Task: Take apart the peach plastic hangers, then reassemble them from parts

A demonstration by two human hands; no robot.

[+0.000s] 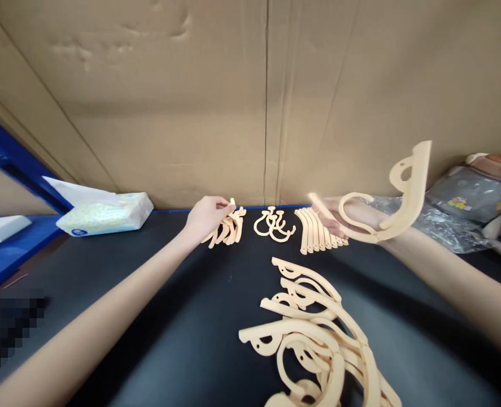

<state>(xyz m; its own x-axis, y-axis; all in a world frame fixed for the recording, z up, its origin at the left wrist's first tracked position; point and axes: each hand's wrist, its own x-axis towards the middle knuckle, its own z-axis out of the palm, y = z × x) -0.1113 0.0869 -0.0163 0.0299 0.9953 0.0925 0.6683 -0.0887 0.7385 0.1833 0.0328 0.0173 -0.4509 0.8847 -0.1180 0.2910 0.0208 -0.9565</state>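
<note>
Both hands are working apart at the far side: left hand [208, 217] is pinching a small wooden cutout [232, 203], right hand [352, 221] is gripping a curved wooden bracket [415, 186], seemingly light, stiff, best held by its broad spine.

I had both bare arms stretched well forward, the left arm [106, 305] running in from the lower left and the right arm [453, 277] from the right edge. My left hand [208, 217] sat knuckles up, fingertips pinched together. My right hand [354, 220] was blurred, fingers curled closed.
</note>
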